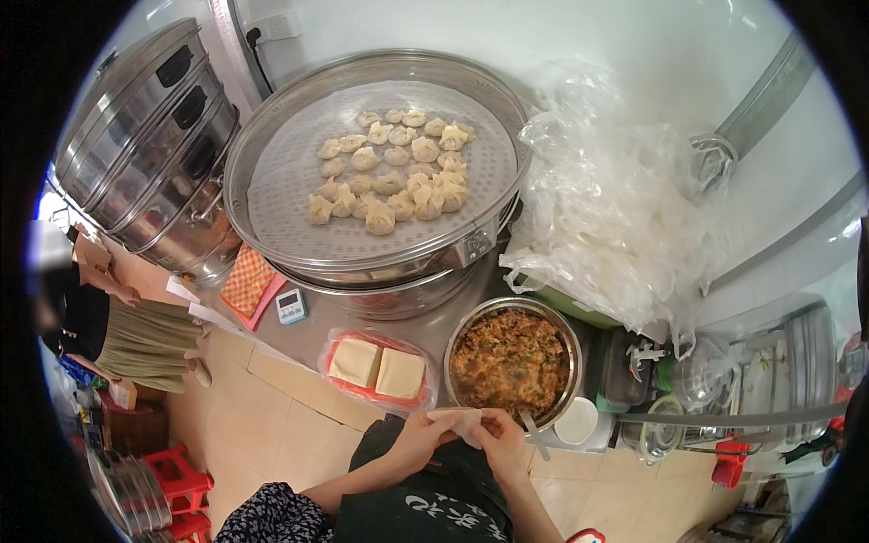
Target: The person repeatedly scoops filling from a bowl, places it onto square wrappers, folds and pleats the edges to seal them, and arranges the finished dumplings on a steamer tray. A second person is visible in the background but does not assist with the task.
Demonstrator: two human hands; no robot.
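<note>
Between the fingers of my left hand (pixel 421 444) and my right hand (pixel 504 448) is a thin, pale dough wrapper (pixel 464 424), partly folded. Both hands are close together before my dark apron, at the table's near edge. Just ahead of the right hand stands a steel bowl (pixel 576 373) of chopped filling (pixel 512 360), a flat metal spatula (pixel 533 431) leaning on its near rim. Two square stacks of wrappers (pixel 400 372) lie on a red tray in clear plastic, ahead of my left hand. Several folded dumplings (pixel 380 217) sit on a lined round steamer tray (pixel 278 231).
Stacked steel steamers (pixel 142 136) rise at the left. A timer (pixel 291 306) and a checked cloth (pixel 248 285) lie on the steel table (pixel 319 326). Clear plastic bags (pixel 611 203) heap at the right, above a white cup (pixel 576 421). Another person (pixel 129 326) stands at far left near red stools (pixel 180 475).
</note>
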